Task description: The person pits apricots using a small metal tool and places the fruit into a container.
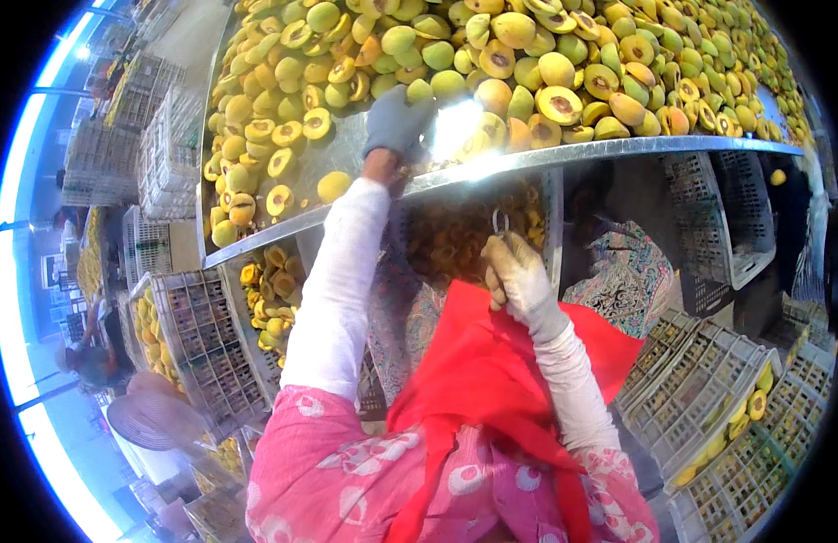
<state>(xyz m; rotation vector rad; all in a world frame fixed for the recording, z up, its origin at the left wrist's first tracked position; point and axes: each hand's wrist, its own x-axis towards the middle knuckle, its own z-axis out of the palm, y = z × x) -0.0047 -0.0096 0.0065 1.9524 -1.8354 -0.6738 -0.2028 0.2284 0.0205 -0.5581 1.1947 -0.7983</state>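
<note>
My left hand [398, 125], in a grey glove, lies over the metal table [351, 132] beside a heap of halved yellow-green stone fruits [516, 30]. Its fingers are blurred, so whether it holds a fruit cannot be told. In a pale glove, my right hand [517, 271] is closed around a small tool with a metal loop end [500, 220], below the table's front edge. A whole-looking yellow fruit [334, 186] and a cut half with its pit [279, 200] rest left of my left forearm.
Below the table edge is a container of brownish fruit pieces [453, 237]. Plastic crates [211, 346] with fruit stand at the left, more crates [697, 394] at the right. A person in a brimmed hat [150, 410] is at the far left. The table's raised metal rim [595, 149] runs across in front.
</note>
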